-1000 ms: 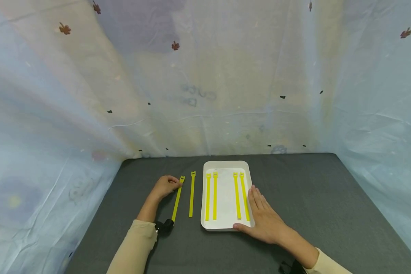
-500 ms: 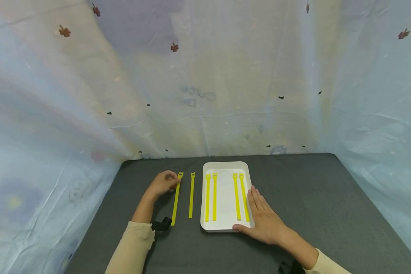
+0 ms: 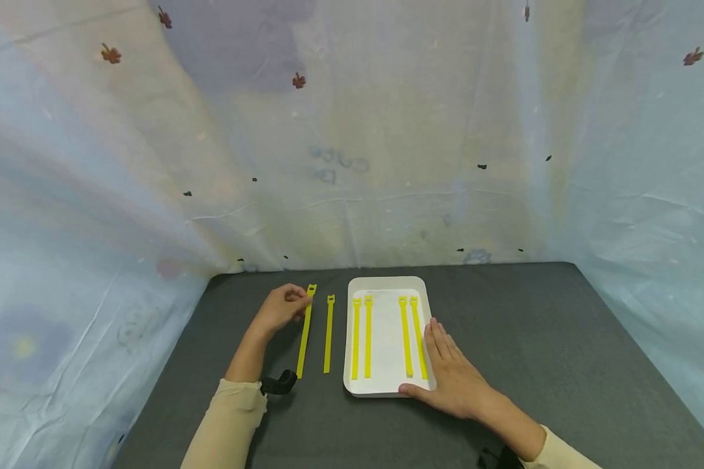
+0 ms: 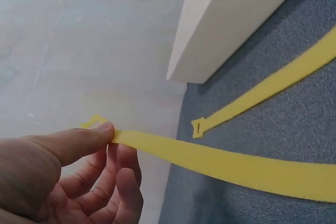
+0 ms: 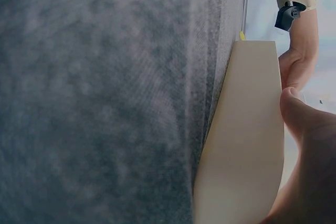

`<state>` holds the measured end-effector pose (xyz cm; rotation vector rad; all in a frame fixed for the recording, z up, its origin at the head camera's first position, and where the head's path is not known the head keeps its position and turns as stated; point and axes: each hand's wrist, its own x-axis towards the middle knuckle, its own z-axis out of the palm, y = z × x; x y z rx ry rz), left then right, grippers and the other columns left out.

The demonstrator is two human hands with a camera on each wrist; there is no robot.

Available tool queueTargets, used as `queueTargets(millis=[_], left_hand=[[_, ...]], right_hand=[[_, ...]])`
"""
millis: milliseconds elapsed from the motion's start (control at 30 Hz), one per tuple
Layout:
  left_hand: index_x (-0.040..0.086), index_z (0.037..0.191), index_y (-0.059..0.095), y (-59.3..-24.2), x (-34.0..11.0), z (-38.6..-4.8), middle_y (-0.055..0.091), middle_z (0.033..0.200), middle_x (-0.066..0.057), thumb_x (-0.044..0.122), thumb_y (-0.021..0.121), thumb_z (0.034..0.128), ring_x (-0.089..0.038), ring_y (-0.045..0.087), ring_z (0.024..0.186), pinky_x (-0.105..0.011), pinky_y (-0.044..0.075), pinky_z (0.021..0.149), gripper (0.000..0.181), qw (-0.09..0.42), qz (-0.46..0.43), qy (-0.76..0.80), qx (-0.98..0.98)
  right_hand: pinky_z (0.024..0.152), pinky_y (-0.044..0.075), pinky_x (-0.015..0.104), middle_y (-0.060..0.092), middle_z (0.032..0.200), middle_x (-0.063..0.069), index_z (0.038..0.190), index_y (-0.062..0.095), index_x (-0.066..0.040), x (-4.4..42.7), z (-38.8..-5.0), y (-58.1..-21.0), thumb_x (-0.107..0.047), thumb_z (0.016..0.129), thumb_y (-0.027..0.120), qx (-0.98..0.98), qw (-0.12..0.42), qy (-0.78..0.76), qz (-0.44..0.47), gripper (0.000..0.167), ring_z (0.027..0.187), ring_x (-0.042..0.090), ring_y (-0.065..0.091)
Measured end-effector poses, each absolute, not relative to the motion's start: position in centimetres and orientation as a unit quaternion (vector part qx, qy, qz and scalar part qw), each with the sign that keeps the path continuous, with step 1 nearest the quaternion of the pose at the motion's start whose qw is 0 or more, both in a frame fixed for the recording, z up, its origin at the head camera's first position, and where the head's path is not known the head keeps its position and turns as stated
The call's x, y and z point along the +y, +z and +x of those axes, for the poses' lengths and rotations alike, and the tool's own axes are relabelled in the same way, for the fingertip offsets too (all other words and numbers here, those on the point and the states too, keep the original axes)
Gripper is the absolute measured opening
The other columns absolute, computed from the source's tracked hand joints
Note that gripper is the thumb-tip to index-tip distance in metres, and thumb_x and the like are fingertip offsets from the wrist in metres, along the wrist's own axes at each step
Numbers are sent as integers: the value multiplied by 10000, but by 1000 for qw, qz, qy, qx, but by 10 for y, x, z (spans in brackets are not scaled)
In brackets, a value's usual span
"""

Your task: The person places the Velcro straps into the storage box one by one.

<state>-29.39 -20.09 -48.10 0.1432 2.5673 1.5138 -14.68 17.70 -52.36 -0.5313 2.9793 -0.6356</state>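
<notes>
Between thumb and fingers my left hand (image 3: 281,306) pinches a yellow hook-and-loop cable tie (image 3: 305,340) just below its slotted head. In the left wrist view the strap (image 4: 226,163) runs from the fingertips down to the right. A second yellow cable tie (image 3: 328,335) lies flat on the dark cloth, between that hand and the white tray (image 3: 387,283). Inside the tray lie two yellow ties (image 3: 361,339) at the left and two more (image 3: 412,339) at the right. My right hand (image 3: 460,381) rests with straight fingers along the tray's right rim, its thumb at the near right corner.
A dark grey cloth (image 3: 540,339) covers the table. Pale patterned sheeting (image 3: 387,150) hangs behind the table and along both sides. In the right wrist view, the tray's outer wall (image 5: 244,129) stands beside the grey cloth.
My left hand has moved up and away, toward the table's far edge, and the pinched cable tie has shifted with it. The right hand and tray have stayed in place.
</notes>
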Motion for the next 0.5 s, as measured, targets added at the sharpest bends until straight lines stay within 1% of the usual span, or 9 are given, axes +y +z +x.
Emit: queueTargets(millis=[133, 200, 300, 367, 500], left_hand=[[40, 1178, 651, -475, -196, -291, 705, 915, -118, 195, 708, 1068, -437, 688, 918, -583, 593, 876, 198, 68, 49, 515, 853], [38, 1180, 653, -473, -194, -291, 712, 932, -140, 195, 714, 1065, -463, 681, 935, -595, 588, 885, 205, 63, 51, 522, 849], [32, 1181, 654, -469, -190, -290, 722, 961, -170, 189, 716, 1063, -490, 674, 960, -583, 591, 879, 206, 58, 54, 528, 845], [30, 1182, 657, -467, -188, -289, 729, 987, -186, 190, 724, 1058, -488, 680, 978, -581, 595, 885, 213, 55, 56, 530, 844], [34, 1198, 665, -461, -182, -288, 741, 1046, -191, 195, 739, 1048, -423, 710, 975, -591, 599, 912, 232, 52, 63, 533, 842]], right_hand=[[1318, 199, 578, 26, 1779, 251, 1680, 104, 80, 176, -147, -523, -865, 903, 577, 963, 27, -205, -170, 1312, 1655, 412, 71], [1318, 196, 578, 29, 1780, 249, 1680, 105, 79, 176, -147, -523, -866, 901, 578, 963, 27, -207, -169, 1313, 1655, 411, 72], [1318, 197, 578, 31, 1781, 246, 1681, 105, 78, 175, -147, -523, -867, 899, 579, 963, 26, -207, -168, 1315, 1655, 410, 73], [1317, 199, 579, 32, 1781, 246, 1680, 106, 78, 175, -147, -523, -869, 898, 579, 963, 26, -207, -168, 1316, 1655, 410, 74], [1317, 199, 579, 35, 1778, 254, 1677, 109, 85, 175, -147, -523, -862, 899, 588, 963, 25, -207, -170, 1316, 1655, 413, 74]])
